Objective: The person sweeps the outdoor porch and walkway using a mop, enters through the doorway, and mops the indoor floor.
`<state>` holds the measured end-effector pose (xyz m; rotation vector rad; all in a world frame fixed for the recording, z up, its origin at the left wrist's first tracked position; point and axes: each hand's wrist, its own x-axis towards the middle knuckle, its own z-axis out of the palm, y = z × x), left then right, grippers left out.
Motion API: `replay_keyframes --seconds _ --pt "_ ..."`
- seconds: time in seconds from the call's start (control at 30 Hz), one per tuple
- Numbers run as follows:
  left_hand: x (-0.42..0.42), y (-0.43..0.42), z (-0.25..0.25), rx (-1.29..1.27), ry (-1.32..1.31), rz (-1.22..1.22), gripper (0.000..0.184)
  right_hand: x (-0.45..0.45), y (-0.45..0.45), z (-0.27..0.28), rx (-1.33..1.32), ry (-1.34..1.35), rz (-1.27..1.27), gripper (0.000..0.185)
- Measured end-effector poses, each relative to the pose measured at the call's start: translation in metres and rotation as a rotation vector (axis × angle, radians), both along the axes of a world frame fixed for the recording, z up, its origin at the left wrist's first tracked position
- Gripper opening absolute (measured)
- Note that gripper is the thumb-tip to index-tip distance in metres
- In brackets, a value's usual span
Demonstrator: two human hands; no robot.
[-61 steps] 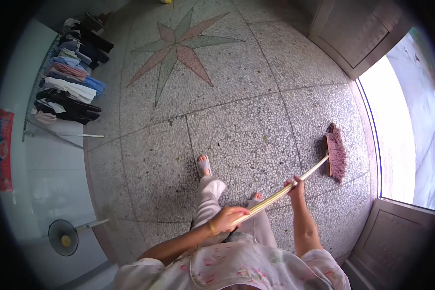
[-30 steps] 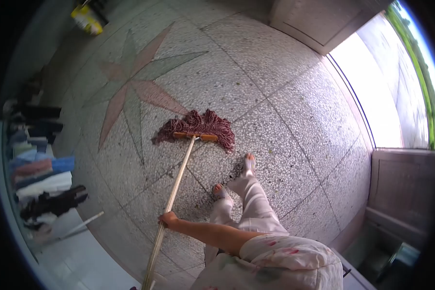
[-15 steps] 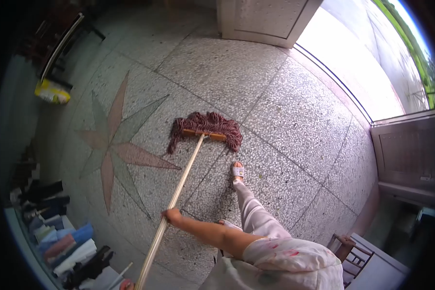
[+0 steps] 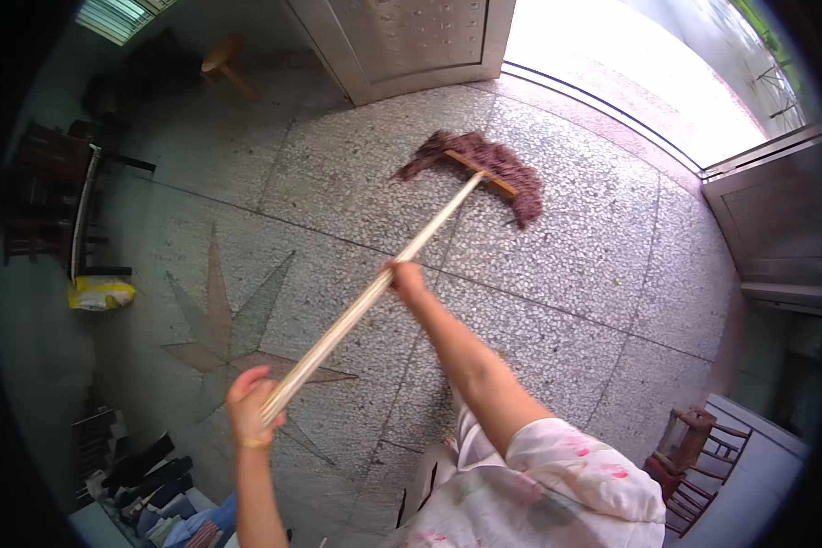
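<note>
A mop with a long pale wooden handle (image 4: 333, 340) reaches diagonally across the view. Its dark red string head (image 4: 495, 158), fixed to an orange-brown crossbar (image 4: 463, 162), lies spread on the speckled floor near the doorway. My right hand (image 4: 405, 278) is wrapped round the handle about midway along. At the handle's near end my left hand (image 4: 253, 404) holds on loosely, with some fingers partly extended. A yellow band circles the left wrist.
A metal door (image 4: 420, 46) stands open beside the bright doorway (image 4: 612, 73); another door panel (image 4: 772, 215) is on the right. A wooden chair (image 4: 703, 461) stands lower right, folded clothes (image 4: 169, 502) lie lower left, and a yellow bag (image 4: 100, 293) sits at left. A stool (image 4: 221, 59) is farther back.
The mop head has moved forward and right, toward the doorway, and turned. Both hands have moved up in view with the handle; my left hand has come in from the bottom edge.
</note>
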<state>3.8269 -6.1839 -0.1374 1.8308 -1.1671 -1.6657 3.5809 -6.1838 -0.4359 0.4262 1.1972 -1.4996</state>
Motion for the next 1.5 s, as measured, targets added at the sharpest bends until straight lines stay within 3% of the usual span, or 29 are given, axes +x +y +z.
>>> replay_keyframes --seconds 0.03,0.13,0.23,0.3,0.37,0.43,0.5,0.57,0.63,0.7,0.77,0.83,0.87,0.9,0.97,1.03,1.1,1.17,1.3,1.37,1.43,1.5 --pt "-0.036 0.000 -0.004 0.024 -0.016 -0.004 0.026 -0.033 0.004 -0.022 0.002 0.100 0.072 0.016" --pt "-0.101 0.013 -0.042 0.127 0.143 -0.089 0.025 -0.117 0.026 -0.038 0.028 0.027 -0.165 0.011" --pt "-0.131 0.045 -0.077 0.205 0.268 -0.141 0.020 -0.164 0.059 -0.054 0.123 0.148 -0.314 0.008" --pt "-0.133 0.065 -0.077 0.248 0.280 -0.149 0.019 -0.171 0.080 -0.069 0.165 0.147 -0.254 0.013" --pt "-0.107 0.079 -0.084 0.289 0.204 -0.170 0.019 -0.155 0.100 -0.075 0.271 0.204 0.022 0.006" --pt "-0.075 0.088 -0.079 0.326 0.168 -0.130 0.019 -0.117 0.103 -0.072 0.242 0.217 -0.081 0.009" --pt "-0.043 0.085 -0.063 0.318 0.125 -0.112 0.019 -0.077 0.096 -0.052 0.231 0.060 -0.137 0.001" --pt "-0.012 0.078 -0.042 0.305 0.092 -0.045 0.018 -0.038 0.078 -0.026 0.384 0.022 -0.080 0.010" --pt "0.018 0.069 -0.017 0.261 0.047 -0.015 0.018 0.006 0.066 -0.037 0.341 0.096 0.070 0.012" --pt "0.059 0.070 -0.004 0.207 0.025 0.055 0.018 0.049 0.046 -0.010 0.269 0.091 0.030 0.013" --pt "0.094 0.075 0.011 0.195 -0.018 0.110 0.017 0.097 0.034 -0.033 0.444 0.193 0.216 0.015" --pt "0.116 0.089 0.037 0.108 -0.168 0.102 0.020 0.138 0.019 -0.003 0.532 -0.030 0.276 0.020" --pt "0.146 0.096 0.026 0.116 -0.163 0.099 0.020 0.144 0.010 0.019 0.567 0.029 0.452 0.021" --pt "0.255 0.153 -0.033 -0.070 -0.343 -0.094 0.023 0.148 -0.001 0.041 0.598 0.086 0.630 0.021" --pt "0.251 0.133 -0.018 -0.088 -0.363 -0.126 0.023 0.168 -0.027 0.061 0.623 0.068 0.662 0.019" --pt "0.238 0.114 -0.009 -0.143 -0.410 -0.195 0.024 0.180 -0.055 0.062 0.646 0.048 0.694 0.017" --pt "0.206 0.084 -0.003 -0.208 -0.457 -0.267 0.024 0.185 -0.088 0.043 0.467 0.172 1.008 0.012" --pt "0.161 0.053 0.002 -0.275 -0.502 -0.340 0.025 0.192 -0.128 0.005 0.509 0.369 1.172 0.018" --pt "0.044 -0.001 0.011 -0.422 -0.588 -0.490 0.027 0.143 -0.204 0.008 0.389 0.292 1.052 0.014" --pt "-0.029 -0.029 0.005 -0.529 -0.519 -0.343 0.021 0.101 -0.234 0.017 0.297 0.235 0.972 0.012" --pt "-0.057 -0.027 -0.039 0.265 0.383 0.538 0.028 0.063 -0.225 0.030 0.202 0.179 0.885 0.011" --pt "-0.096 -0.005 -0.078 -0.225 -0.042 -0.148 0.033 0.026 -0.199 0.056 0.009 -0.015 0.778 0.013"
